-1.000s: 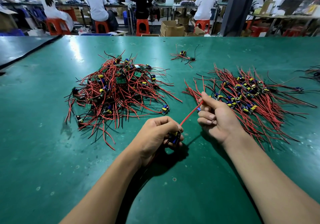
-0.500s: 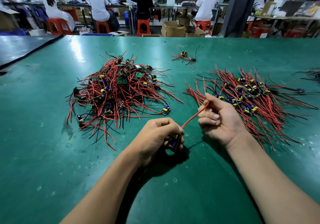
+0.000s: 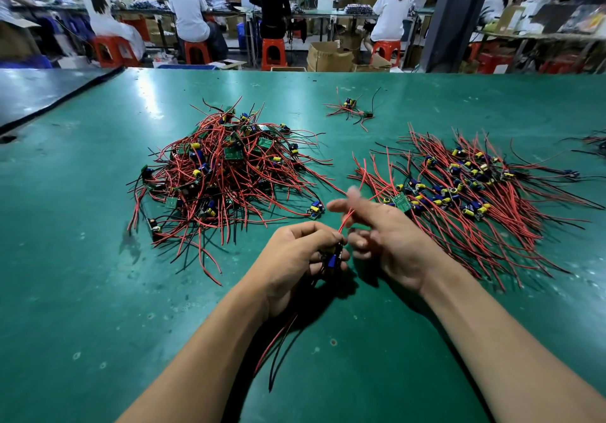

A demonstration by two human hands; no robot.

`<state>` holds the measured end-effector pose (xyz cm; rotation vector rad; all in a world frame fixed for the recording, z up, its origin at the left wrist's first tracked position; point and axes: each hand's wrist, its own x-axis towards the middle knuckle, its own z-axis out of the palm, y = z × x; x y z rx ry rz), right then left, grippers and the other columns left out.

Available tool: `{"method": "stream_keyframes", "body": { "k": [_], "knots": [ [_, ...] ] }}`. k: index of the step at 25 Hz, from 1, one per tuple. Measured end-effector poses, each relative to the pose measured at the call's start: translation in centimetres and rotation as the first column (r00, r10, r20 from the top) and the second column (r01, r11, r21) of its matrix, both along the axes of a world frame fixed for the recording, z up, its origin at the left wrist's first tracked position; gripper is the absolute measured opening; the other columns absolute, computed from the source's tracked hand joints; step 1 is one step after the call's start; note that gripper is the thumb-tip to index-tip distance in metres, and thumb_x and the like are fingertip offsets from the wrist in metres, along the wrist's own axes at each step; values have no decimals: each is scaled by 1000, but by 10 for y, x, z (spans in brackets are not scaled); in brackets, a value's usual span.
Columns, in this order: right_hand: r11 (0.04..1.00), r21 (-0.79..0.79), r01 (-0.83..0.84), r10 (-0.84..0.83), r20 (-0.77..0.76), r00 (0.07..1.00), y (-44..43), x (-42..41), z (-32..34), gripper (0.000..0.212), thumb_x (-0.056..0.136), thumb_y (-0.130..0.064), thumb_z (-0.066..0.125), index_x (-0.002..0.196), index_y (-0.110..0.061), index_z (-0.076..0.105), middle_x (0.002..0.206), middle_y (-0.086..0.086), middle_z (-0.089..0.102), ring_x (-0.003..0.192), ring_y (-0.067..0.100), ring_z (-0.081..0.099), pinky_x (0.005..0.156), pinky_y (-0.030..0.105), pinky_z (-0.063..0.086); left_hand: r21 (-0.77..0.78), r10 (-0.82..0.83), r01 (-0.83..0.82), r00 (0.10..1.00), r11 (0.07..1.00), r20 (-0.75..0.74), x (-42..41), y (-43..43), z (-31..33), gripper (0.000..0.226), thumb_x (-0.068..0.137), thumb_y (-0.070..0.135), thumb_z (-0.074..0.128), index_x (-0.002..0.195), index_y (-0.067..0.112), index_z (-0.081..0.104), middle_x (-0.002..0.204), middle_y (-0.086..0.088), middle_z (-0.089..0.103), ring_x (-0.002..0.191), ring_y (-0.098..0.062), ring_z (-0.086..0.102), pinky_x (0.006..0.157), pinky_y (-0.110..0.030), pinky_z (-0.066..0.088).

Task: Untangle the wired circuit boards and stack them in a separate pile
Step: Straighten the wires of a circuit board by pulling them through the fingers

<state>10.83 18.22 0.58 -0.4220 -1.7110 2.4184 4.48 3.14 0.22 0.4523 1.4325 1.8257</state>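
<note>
My left hand grips a small circuit board with a blue part, just above the green table. One red wire rises from it to my right hand, whose blurred index finger and thumb are stretched out around the wire without a clear pinch. More red and black wires trail under my left wrist. A tangled heap of wired boards lies at the left. The sorted pile fans out at the right, beside my right hand.
A small cluster of wired boards lies further back in the middle. More wires poke in at the right edge. A second dark table adjoins on the left. Beyond the far edge, people sit on red stools among cardboard boxes.
My right hand let go of its pinch on the red wire and slid back toward my left hand, fingers spreading. My left hand kept its grip on the board.
</note>
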Motion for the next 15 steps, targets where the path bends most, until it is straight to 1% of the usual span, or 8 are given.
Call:
{"method": "stream_keyframes", "body": {
  "k": [2,4,5,6,8,10,12,15],
  "knots": [
    [991,59,-119,118,9,993,-7,2,-4,33,75,-41,76,97,-16,79,68,-2,64,49,8,52,46,19,47,22,7,-8,1000,1000,20,-1,1,-1,13,91,1,57,81,4,65,75,-17,67,59,-19,66,58,-26,57],
    [987,104,-123,122,14,992,-7,4,-6,34,73,-38,79,99,-16,79,77,4,70,54,11,59,51,21,51,21,6,-7,1000,1000,17,-2,1,-2,10,90,3,59,83,4,65,76,-17,66,59,-19,65,60,-27,57],
    [987,126,-103,101,19,995,-6,4,-6,35,73,-39,80,99,-16,78,78,6,70,55,12,60,50,22,50,13,6,-6,1000,1000,6,-2,1,-2,11,89,3,59,82,5,66,74,-15,66,59,-19,63,61,-28,56],
    [985,156,-75,72,29,997,-5,4,-6,36,74,-42,80,99,-16,78,77,7,68,53,14,58,49,22,46,4,4,-4,1000,1000,-6,-2,2,-2,14,89,2,59,78,7,67,72,-13,65,58,-19,62,60,-28,55],
    [972,235,-9,-1,43,999,-2,4,-6,38,77,-47,78,98,-15,77,68,8,54,48,15,45,47,22,32,-10,-9,9,1000,1000,-27,-2,2,-1,21,88,2,59,71,10,68,69,-12,64,55,-18,61,58,-27,53],
    [959,279,47,-60,40,997,0,3,-7,40,78,-50,76,94,-14,77,59,2,44,42,13,33,45,18,23,-17,-25,24,999,1000,-42,-1,1,0,23,89,1,59,70,11,68,68,-12,64,55,-18,61,58,-27,52],
    [956,276,96,-113,48,992,1,3,-7,40,78,-51,76,88,-12,75,52,-2,40,37,11,30,43,16,22,-13,-35,34,998,999,-51,0,1,1,22,89,1,60,71,10,68,67,-12,64,56,-19,61,59,-28,51],
    [957,271,107,-132,75,988,2,3,-5,35,82,-49,73,81,-14,75,49,-5,41,36,9,33,41,14,24,-9,-9,8,999,1000,-52,4,1,2,16,88,1,61,75,7,67,67,-14,66,55,-20,62,53,-22,51]
  ]
}}
